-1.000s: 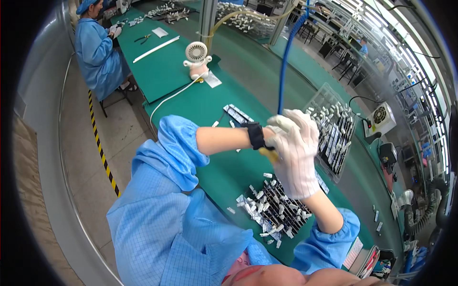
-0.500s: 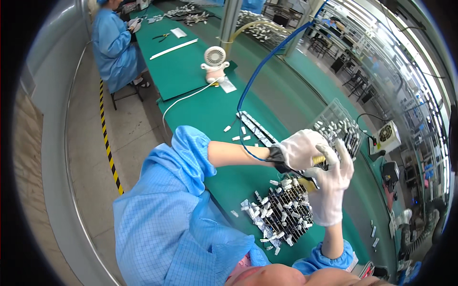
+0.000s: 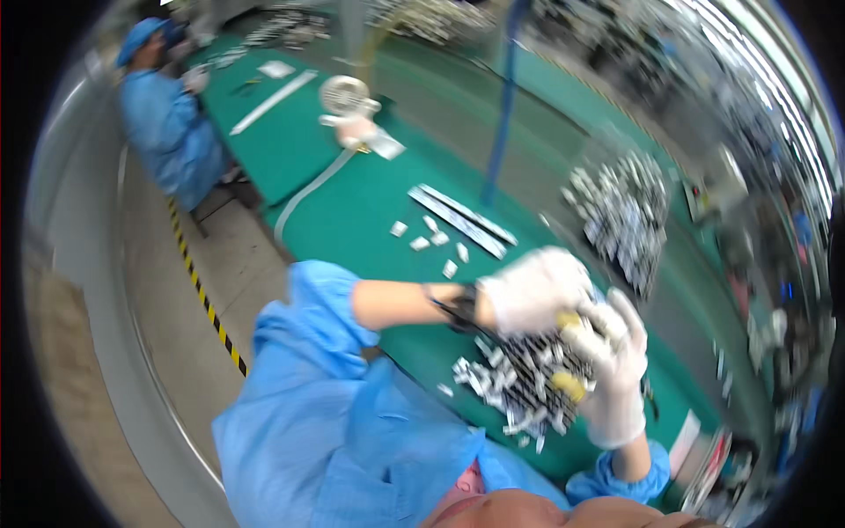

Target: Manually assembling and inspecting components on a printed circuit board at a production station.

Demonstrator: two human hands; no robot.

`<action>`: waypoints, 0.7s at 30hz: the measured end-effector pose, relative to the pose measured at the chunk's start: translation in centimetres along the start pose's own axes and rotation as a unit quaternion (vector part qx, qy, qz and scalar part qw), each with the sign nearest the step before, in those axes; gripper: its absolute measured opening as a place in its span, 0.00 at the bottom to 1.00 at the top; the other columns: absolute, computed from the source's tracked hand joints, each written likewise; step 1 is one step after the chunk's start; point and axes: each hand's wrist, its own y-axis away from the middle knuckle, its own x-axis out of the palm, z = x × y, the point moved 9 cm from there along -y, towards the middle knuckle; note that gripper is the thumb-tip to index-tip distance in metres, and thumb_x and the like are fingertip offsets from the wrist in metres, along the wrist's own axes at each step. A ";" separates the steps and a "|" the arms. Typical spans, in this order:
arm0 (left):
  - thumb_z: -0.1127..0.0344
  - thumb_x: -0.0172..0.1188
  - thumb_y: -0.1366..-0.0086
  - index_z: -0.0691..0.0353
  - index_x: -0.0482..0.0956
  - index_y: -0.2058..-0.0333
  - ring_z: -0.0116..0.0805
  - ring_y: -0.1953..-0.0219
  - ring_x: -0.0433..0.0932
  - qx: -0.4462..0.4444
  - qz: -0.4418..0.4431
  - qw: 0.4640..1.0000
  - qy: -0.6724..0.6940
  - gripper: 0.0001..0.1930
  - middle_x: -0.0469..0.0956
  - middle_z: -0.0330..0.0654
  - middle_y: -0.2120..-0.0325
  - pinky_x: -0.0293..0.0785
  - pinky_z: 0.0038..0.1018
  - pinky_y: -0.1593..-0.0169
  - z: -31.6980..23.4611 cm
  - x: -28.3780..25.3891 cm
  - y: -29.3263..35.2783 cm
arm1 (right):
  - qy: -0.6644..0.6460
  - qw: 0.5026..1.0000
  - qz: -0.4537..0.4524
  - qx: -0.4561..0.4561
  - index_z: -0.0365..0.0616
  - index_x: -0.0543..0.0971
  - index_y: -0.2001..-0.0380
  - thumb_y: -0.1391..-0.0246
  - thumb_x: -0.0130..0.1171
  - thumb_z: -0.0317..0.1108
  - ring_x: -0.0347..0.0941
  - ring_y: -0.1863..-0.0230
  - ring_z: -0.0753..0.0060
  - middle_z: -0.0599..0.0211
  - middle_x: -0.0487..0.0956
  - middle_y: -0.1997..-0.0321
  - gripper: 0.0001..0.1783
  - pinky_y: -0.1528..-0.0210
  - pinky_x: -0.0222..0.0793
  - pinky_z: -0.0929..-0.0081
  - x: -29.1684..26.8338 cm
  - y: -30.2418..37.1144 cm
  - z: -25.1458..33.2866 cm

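Observation:
My left hand [image 3: 539, 292], in a white glove with yellow fingertip covers, curls its fingers at the far edge of the pile. A black strap [image 3: 462, 308] circles my left wrist. My right hand [image 3: 616, 374], gloved the same way, meets it from the right with bent fingers. The fingertips of both hands come together; motion blur and the fingers hide whatever is between them. Below and beside them lies a pile of dark thin strips with small white connectors [image 3: 510, 387] on the green mat [image 3: 352, 198].
Beyond my left arm lie two long pale strips [image 3: 462, 220] and several loose white pieces [image 3: 438, 238]. A heap of white-ended parts [image 3: 620, 211] sits at the far right. A small fan [image 3: 346, 97] trails a white cable. A blue hose [image 3: 503, 114] hangs down. A co-worker [image 3: 167, 123] sits at the far left.
The view has shifted and blurred, with the fan and co-worker farther left in it. Both my hands have come slightly nearer, over the pile's far right side, and remain together.

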 end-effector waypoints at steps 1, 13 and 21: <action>0.62 0.62 0.53 0.60 0.76 0.77 0.46 0.67 0.76 -0.002 -0.021 1.000 -0.019 0.09 0.76 0.45 0.74 0.73 0.37 0.61 0.5 -0.1 1.0 | -0.014 0.999 -0.008 0.048 0.48 0.74 0.54 0.61 0.65 0.32 0.63 0.41 0.44 0.59 0.73 0.47 0.25 0.41 0.60 0.54 -0.4 1.6 -1.9; 0.43 0.67 0.55 0.58 0.71 0.48 0.64 0.38 0.56 -0.022 0.273 0.961 0.048 0.38 0.67 0.47 0.47 0.54 0.55 0.39 -1.2 7.1 5.0 | -0.013 0.919 -0.091 0.383 0.42 0.72 0.50 0.50 0.58 0.26 0.70 0.47 0.53 0.53 0.74 0.48 0.21 0.46 0.67 0.64 4.4 13.8 -21.8; 0.30 0.46 0.42 0.66 0.67 0.44 0.56 0.39 0.60 -0.130 0.227 0.951 0.163 0.44 0.68 0.53 0.46 0.52 0.45 0.36 0.7 5.6 5.8 | 0.123 0.902 0.050 0.410 0.48 0.81 0.64 0.57 0.66 0.37 0.71 0.54 0.49 0.56 0.73 0.53 0.14 0.51 0.69 0.61 6.8 11.3 -22.7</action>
